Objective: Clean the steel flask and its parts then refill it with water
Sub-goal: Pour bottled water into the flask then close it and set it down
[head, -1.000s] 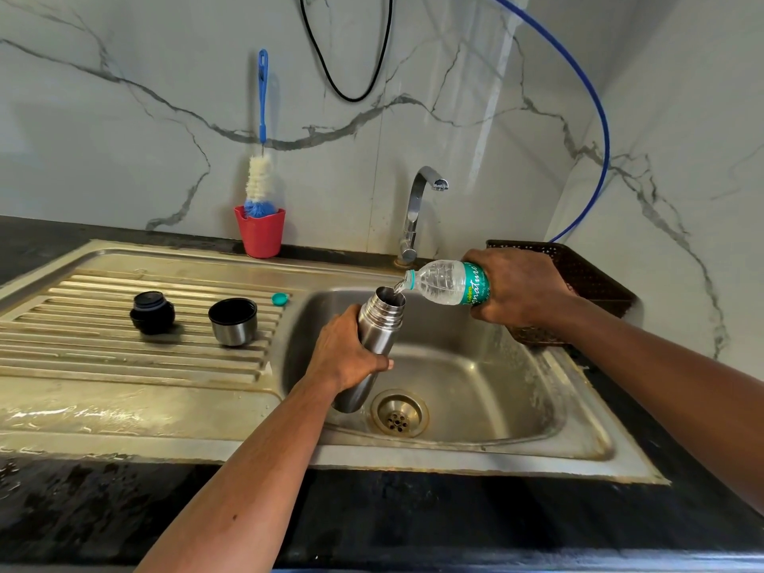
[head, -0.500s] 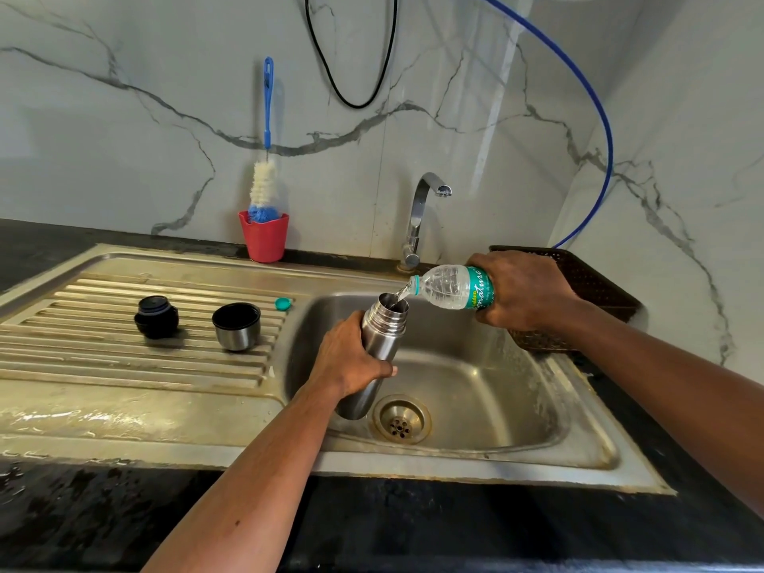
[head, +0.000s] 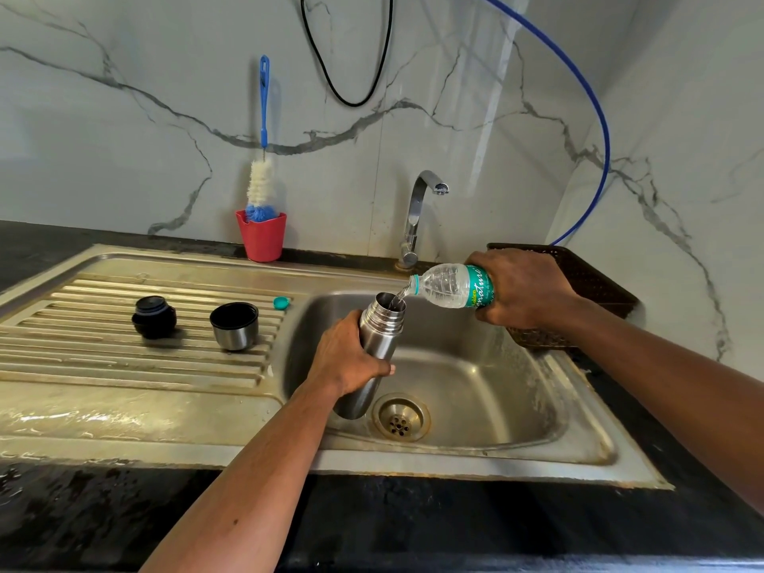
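My left hand [head: 346, 356] grips the steel flask [head: 380, 332] around its middle, holding it open-mouthed and slightly tilted over the sink basin [head: 475, 390]. My right hand [head: 523, 287] holds a clear plastic water bottle [head: 448, 285] with a green label, tipped nearly flat, its neck at the flask's mouth. A thin stream of water runs into the flask. On the draining board [head: 103, 366] to the left stand the black stopper [head: 153, 317], the steel cup lid [head: 234, 325] mouth up, and the small green bottle cap [head: 281, 302].
A red cup [head: 261, 237] with a blue-handled bottle brush [head: 261, 175] stands against the marble wall. The tap [head: 417, 217] rises behind the basin. A dark woven basket [head: 578, 283] sits behind my right hand. The drain [head: 400, 417] lies below the flask. Black wet counter runs along the front.
Both hands stay in the same pouring pose. The view has shifted slightly; water keeps running from the bottle into the flask.
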